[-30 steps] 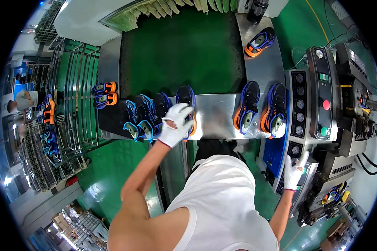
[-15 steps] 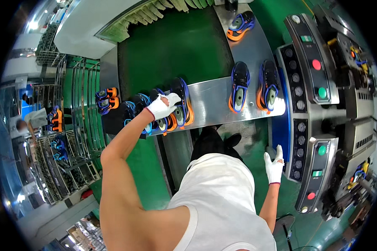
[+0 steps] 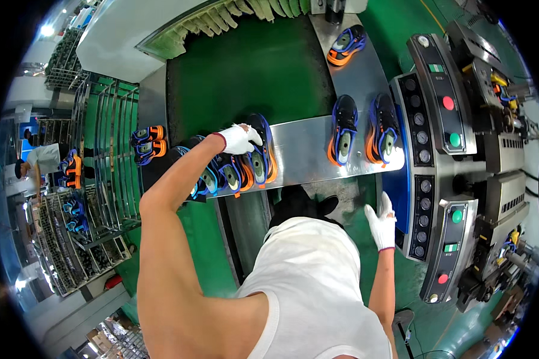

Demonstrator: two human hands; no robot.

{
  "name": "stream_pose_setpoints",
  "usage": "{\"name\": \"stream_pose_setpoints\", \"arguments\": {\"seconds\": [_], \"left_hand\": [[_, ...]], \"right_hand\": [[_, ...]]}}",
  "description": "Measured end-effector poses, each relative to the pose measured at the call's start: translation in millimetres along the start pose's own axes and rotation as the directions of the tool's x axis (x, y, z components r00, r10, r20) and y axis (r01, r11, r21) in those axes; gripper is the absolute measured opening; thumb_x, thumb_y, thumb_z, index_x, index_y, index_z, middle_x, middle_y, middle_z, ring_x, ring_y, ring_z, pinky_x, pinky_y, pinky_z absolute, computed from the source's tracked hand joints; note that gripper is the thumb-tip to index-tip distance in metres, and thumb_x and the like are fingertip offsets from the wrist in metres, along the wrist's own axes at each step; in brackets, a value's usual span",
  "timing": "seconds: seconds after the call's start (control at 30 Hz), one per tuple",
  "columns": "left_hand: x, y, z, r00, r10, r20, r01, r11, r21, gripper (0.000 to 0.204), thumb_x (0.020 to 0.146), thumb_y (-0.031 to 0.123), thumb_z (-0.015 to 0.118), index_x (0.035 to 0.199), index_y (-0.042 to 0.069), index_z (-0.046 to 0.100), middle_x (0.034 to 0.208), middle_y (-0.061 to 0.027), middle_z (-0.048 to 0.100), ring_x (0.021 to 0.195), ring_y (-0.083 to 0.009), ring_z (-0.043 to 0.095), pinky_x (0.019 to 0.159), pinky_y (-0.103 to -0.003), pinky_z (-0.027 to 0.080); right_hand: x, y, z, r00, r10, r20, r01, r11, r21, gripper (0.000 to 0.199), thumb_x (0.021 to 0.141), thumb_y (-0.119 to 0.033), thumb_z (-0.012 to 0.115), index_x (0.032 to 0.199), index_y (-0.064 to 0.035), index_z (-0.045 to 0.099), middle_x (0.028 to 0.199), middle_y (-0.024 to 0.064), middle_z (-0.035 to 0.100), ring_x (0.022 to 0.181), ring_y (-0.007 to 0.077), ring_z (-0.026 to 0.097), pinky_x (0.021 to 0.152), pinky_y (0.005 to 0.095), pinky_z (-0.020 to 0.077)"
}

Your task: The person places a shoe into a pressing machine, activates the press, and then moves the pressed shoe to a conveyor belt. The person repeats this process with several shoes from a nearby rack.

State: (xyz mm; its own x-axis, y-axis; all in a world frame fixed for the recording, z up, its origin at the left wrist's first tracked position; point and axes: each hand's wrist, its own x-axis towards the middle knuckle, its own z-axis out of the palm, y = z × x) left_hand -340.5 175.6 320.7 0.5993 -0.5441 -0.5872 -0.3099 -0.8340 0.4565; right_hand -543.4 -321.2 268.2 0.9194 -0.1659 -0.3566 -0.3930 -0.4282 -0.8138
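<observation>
My left hand, in a white knit glove, reaches over a row of dark sneakers on a metal ledge. Its fingers are bent in against the upper of the row's rightmost sneaker, black and blue with an orange sole. Part of that grip is hidden under the glove. Blue-trimmed sneakers stand left of it, partly covered by my forearm. My right hand, also gloved, hangs in the air near the machine's blue side with thumb and fingers apart, holding nothing. Two similar sneakers, one and another, stand farther right.
A green conveyor belt leads under a fringed opening. One sneaker lies on the far right metal edge. A control panel with gauges and buttons stands at right. Metal racks and a person are at left.
My left hand has shifted slightly and its fingers are lower against the rightmost sneaker of the row. My right hand has moved a little up and to the left, still open.
</observation>
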Motion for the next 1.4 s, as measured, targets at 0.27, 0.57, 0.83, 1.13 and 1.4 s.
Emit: {"name": "stream_pose_setpoints", "arguments": {"seconds": [0.27, 0.57, 0.83, 1.13, 1.4], "left_hand": [[-21.0, 16.2, 88.3, 0.791, -0.227, -0.568, 0.001, 0.929, -0.37, 0.07, 0.09, 0.019, 0.073, 0.15, 0.003, 0.042, 0.144, -0.0222, 0.054, 0.132, -0.0406, 0.054, 0.113, -0.045, 0.042], [36.9, 49.6, 119.5, 0.492, -0.849, -0.193, 0.138, 0.295, -0.945, 0.08, 0.076, 0.025, 0.081, 0.139, -0.006, 0.042, 0.117, -0.0222, 0.066, 0.105, -0.0333, 0.067, 0.095, -0.042, 0.053], [56.8, 48.7, -29.0, 0.927, -0.375, 0.012, 0.117, 0.259, -0.959, 0.037, 0.08, 0.013, 0.08, 0.111, 0.0, 0.064, 0.099, -0.0061, 0.069, 0.082, -0.0148, 0.065, 0.072, -0.031, 0.054], [55.5, 265.5, -33.6, 0.952, 0.24, 0.189, -0.106, 0.84, -0.532, 0.022, 0.086, 0.02, 0.081, 0.073, 0.006, 0.069, 0.066, 0.003, 0.062, 0.058, -0.0074, 0.056, 0.052, -0.031, 0.047], [-16.5, 439.2, 89.7, 0.654, 0.556, 0.513, -0.606, 0.791, -0.085, 0.041, 0.076, 0.014, 0.083, 0.113, 0.0, 0.07, 0.098, -0.0079, 0.071, 0.083, -0.0165, 0.064, 0.076, -0.034, 0.056]], "right_hand": [[140.9, -52.8, 106.7, 0.99, -0.135, 0.033, 0.139, 0.947, -0.289, 0.1, 0.08, -0.031, 0.084, 0.155, 0.0066, 0.031, 0.143, 0.0252, 0.057, 0.131, 0.0325, 0.058, 0.107, 0.0366, 0.0459], [182.7, -99.2, 140.7, 0.957, 0.217, -0.193, -0.254, 0.947, -0.196, 0.082, 0.073, -0.039, 0.087, 0.127, 0.0098, 0.049, 0.102, 0.0216, 0.068, 0.086, 0.0299, 0.072, 0.073, 0.039, 0.0598], [75.6, -177.1, 92.2, 0.862, 0.501, 0.08, -0.365, 0.502, 0.784, 0.06, 0.083, -0.012, 0.082, 0.134, -0.0072, 0.051, 0.103, 0.0077, 0.07, 0.081, 0.0187, 0.071, 0.05, 0.0309, 0.0509], [-150.4, -177.2, 60.4, 0.678, 0.618, -0.397, 0.312, 0.247, 0.917, 0.054, 0.083, -0.004, 0.082, 0.13, 0.0027, 0.057, 0.114, 0.0089, 0.068, 0.095, 0.0173, 0.07, 0.081, 0.0326, 0.0588], [-352.6, -162.6, 94.1, 0.09, 0.837, -0.54, 0.75, 0.299, 0.59, 0.068, 0.081, -0.012, 0.087, 0.138, 0.0046, 0.052, 0.123, 0.009, 0.065, 0.109, 0.0164, 0.063, 0.094, 0.0333, 0.0542]]}}
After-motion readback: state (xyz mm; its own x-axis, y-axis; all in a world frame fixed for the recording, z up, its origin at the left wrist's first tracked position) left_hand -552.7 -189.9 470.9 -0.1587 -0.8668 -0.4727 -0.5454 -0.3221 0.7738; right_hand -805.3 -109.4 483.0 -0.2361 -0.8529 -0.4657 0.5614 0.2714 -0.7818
